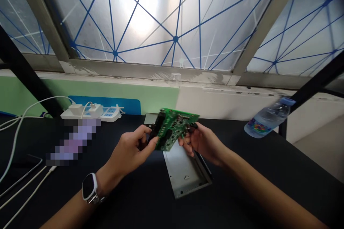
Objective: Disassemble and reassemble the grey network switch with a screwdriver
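Note:
A green circuit board (174, 127) is held up in the middle, tilted, its component side with dark parts facing me. My left hand (138, 148) grips its left edge, thumb on the front and fingers behind. At the board's right side is my right hand (200, 139), its fingers curled against the edge and partly hidden there. Below the board a grey metal tray-like housing (178, 173) with raised edges lies on the black table (129, 193). The board and hands cover the housing's far part.
A white power strip (111, 113) with plugged-in chargers stands at the back left by the wall. White cables (17, 143) run over the left side, near a blurred-out phone-like object (72, 143). A water bottle (268, 118) leans at the right, against a black frame bar (306, 87).

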Available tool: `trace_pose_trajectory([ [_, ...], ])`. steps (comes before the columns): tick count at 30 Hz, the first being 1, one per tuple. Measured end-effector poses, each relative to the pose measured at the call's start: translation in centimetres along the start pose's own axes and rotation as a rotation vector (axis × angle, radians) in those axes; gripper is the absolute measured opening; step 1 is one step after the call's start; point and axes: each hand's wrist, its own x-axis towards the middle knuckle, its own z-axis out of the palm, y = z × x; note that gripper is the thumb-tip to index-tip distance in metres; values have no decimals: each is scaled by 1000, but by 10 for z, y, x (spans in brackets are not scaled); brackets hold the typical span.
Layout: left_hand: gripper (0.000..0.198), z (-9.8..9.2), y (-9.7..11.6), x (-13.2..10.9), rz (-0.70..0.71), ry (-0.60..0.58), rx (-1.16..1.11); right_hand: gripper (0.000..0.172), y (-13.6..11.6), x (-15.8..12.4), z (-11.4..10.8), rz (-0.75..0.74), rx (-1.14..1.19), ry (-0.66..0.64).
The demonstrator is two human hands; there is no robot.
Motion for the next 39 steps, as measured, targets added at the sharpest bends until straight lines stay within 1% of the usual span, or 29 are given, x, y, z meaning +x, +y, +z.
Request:
trace_pose_trajectory([
  [2,24,3,1,-1,-82,-41,-44,39,2,-5,6,-35,8,28],
  [4,33,7,2,-2,-178,-81,-113,35,5,-13,11,-91,-46,38],
  [6,35,13,5,-4,-271,-106,-188,29,12,-24,13,-169,-149,32],
  [8,36,20,8,-6,-335,-134,-239,24,22,-34,14,-278,-309,36],
  [10,37,25,12,-8,-370,-156,-258,20,31,-43,15,-363,-450,83],
  [11,37,27,14,-9,-378,-163,-261,19,35,-47,16,-385,-498,77],
  [14,38,32,17,-11,-382,-186,-262,21,43,-53,18,-387,-639,49],
  [17,36,37,17,-15,-398,-231,-273,14,48,-56,18,-416,-732,36],
  [18,35,39,16,-16,-410,-244,-286,18,49,-56,17,-433,-745,16],
  [19,34,41,16,-17,-420,-258,-302,27,50,-56,16,-453,-751,-11],
  [22,31,47,16,-19,-431,-296,-341,63,53,-56,14,-530,-771,-88],
  [24,29,48,16,-20,-428,-316,-347,76,54,-56,13,-583,-796,-105],
  [26,27,47,17,-19,-427,-324,-351,81,55,-57,13,-603,-814,-118],
  [31,27,42,22,-18,-404,-317,-384,90,60,-56,13,-549,-832,-133],
  [36,33,41,24,-19,-354,-300,-383,98,68,-59,17,-507,-891,-68],
  [39,32,44,21,-22,-315,-252,-370,98,68,-63,26,-426,-952,-3],
])
